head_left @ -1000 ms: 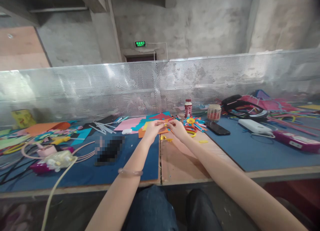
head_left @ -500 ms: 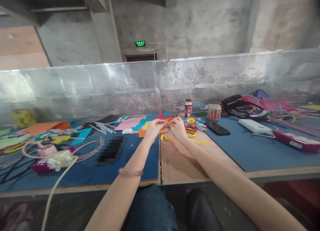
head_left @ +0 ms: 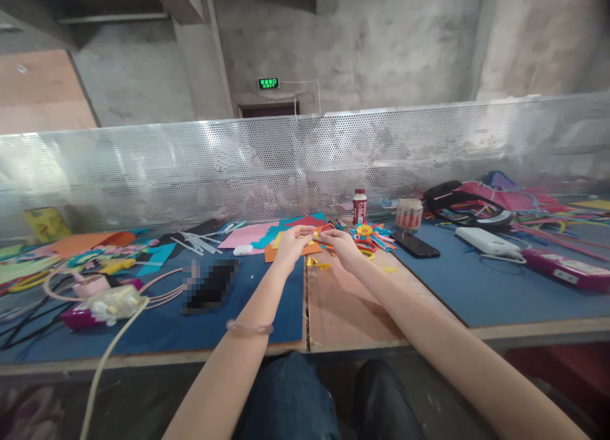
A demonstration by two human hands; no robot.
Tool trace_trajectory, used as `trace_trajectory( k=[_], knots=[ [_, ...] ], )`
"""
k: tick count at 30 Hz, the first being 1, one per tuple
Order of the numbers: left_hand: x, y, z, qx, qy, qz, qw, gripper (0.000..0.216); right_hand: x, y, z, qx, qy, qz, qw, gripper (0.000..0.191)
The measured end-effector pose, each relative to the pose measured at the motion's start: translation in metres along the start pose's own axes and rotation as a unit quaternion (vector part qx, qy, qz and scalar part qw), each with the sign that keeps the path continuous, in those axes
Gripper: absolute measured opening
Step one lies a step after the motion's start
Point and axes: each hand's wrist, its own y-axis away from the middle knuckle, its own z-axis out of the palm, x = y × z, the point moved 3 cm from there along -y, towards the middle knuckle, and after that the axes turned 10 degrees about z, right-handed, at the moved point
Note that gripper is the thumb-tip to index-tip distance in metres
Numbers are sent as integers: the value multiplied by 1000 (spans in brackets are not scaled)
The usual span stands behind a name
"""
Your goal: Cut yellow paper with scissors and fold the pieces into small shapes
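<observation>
Left hand (head_left: 291,245) and right hand (head_left: 344,244) pinch 1 yellow piece (head_left: 316,235), its outline mostly hidden.

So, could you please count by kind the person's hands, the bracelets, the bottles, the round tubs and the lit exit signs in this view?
Hands: 2 (left hand, right hand)
Bracelet: 1
Bottle: 1
Round tub: 1
Lit exit sign: 1
Total: 6

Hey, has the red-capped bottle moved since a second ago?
No. Judged against the exit sign on the wall, the bottle stands in the same spot.
</observation>
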Motion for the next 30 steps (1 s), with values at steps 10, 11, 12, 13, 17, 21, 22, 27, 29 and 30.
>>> trace_trajectory(
  k=[10,11,12,13,17,21,22,27,29,30],
  knots=[
    [-7,1,-3,-11,-83,-15,996,18,-3,-3,0,37,127,-118,984,18],
    [-9,0,-2,-19,-76,-15,997,18,-4,-3,0,45,138,-137,980,16],
    [-11,0,-2,-26,-64,-15,998,17,-6,-2,1,53,147,-152,976,13],
    [-13,-1,-2,-34,-56,-16,998,17,-7,-2,1,60,153,-163,973,12],
    [-15,-1,-1,-46,-59,-14,997,13,-8,-1,3,46,154,-170,972,13],
    [-13,-1,-2,-35,-59,-10,998,13,-7,-2,2,28,98,-131,986,23],
    [-13,-1,-2,-30,-60,-11,998,13,-7,-2,2,26,89,-117,989,26],
    [-14,-1,-3,-34,-74,-7,997,14,-6,2,5,3,143,-114,983,30],
    [-15,-1,-2,-48,-77,-8,996,15,-6,4,5,7,156,-129,979,28],
    [-15,-1,-1,-53,-74,-11,996,16,-7,4,5,13,154,-133,979,26]
  ],
)
